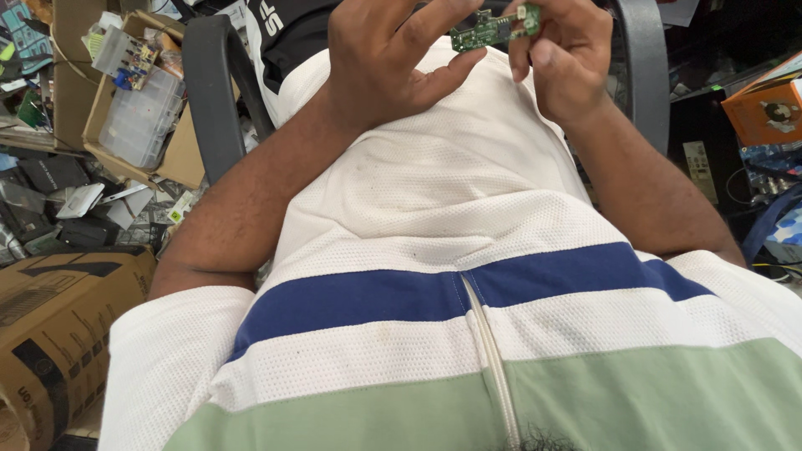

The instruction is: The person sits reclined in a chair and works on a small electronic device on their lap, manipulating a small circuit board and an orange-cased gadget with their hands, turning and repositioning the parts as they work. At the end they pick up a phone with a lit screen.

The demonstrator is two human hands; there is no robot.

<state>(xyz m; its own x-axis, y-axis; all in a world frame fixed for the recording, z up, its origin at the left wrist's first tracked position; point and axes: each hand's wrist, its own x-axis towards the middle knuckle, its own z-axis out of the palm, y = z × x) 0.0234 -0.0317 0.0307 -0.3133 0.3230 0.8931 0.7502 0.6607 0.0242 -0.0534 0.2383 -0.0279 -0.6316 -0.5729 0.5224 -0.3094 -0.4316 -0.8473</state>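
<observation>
Looking from the left edge across, a brown cardboard box (58,334) lay low beside the person, and above it sat an open carton holding a clear plastic organiser case (142,117) among scattered clutter on the floor. A grey chair armrest (213,92) curved up next to that. The person's striped shirt (468,334), white with a blue band and a green band, filled the middle of the view.

Above the shirt the left hand (384,63) was raised with its fingers spread apart, the forefinger and thumb just touching the near end of a small green circuit board (491,30), not closed around it. The right hand (560,58) was clamped on the board's far end, pinching it between thumb and fingers and carrying its weight. The board hung level between the two hands, in front of the chest and well apart from any surface.

The work appeared to be an inspection or handling of the board in the air; a further move would seem to call for a firm pinch from the right hand while the left steadied the free end. An orange box (764,108) stood at the far right.
</observation>
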